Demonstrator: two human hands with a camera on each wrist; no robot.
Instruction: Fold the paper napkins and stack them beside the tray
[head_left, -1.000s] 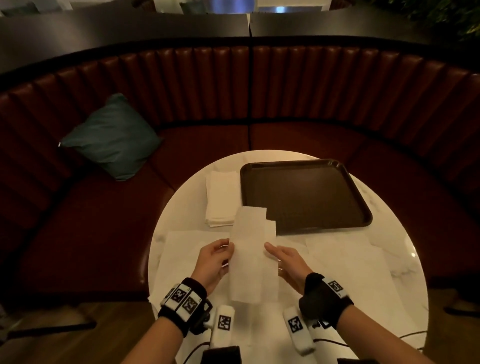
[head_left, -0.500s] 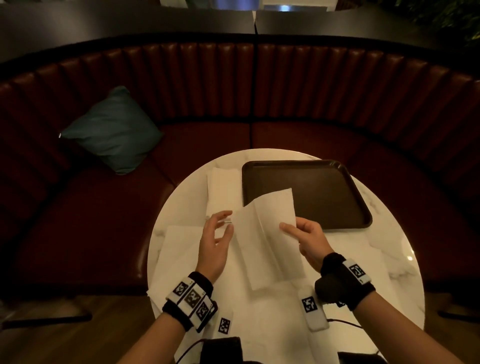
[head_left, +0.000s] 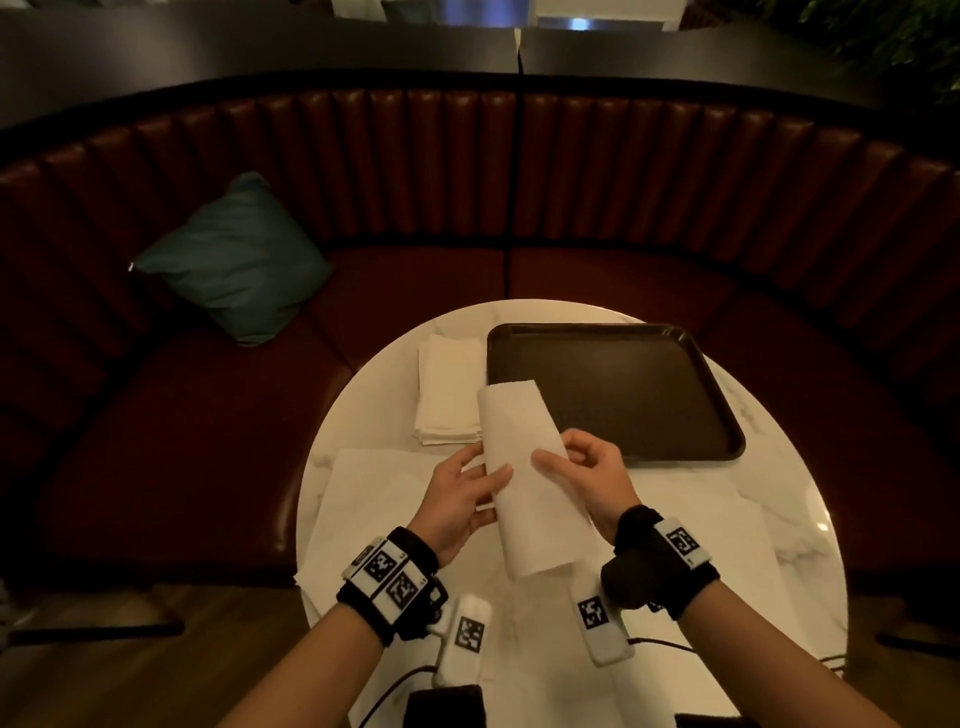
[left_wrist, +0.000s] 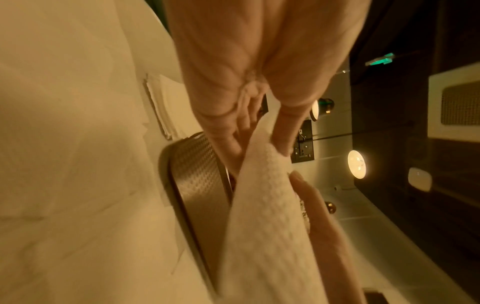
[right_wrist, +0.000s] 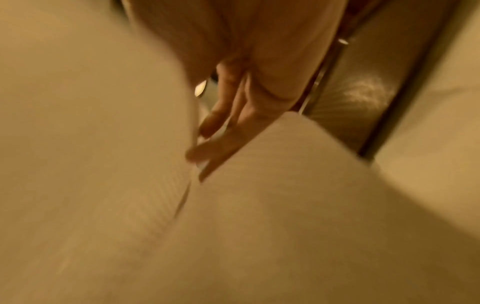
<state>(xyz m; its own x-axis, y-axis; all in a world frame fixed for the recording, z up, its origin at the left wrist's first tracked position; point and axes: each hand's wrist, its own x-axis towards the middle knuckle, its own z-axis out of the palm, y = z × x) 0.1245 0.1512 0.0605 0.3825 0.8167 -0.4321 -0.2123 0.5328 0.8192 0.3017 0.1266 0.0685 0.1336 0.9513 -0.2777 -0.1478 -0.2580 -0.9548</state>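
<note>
Both hands pinch a folded napkin (head_left: 524, 478) over a round marble table (head_left: 363, 410) (red banquette (head_left: 623, 171) behind)

Bare forearms; black wrist straps (head_left: 658, 571) w/ white blocks bearing b/w square tags (head_left: 390, 575); thin cables trailing.
</note>
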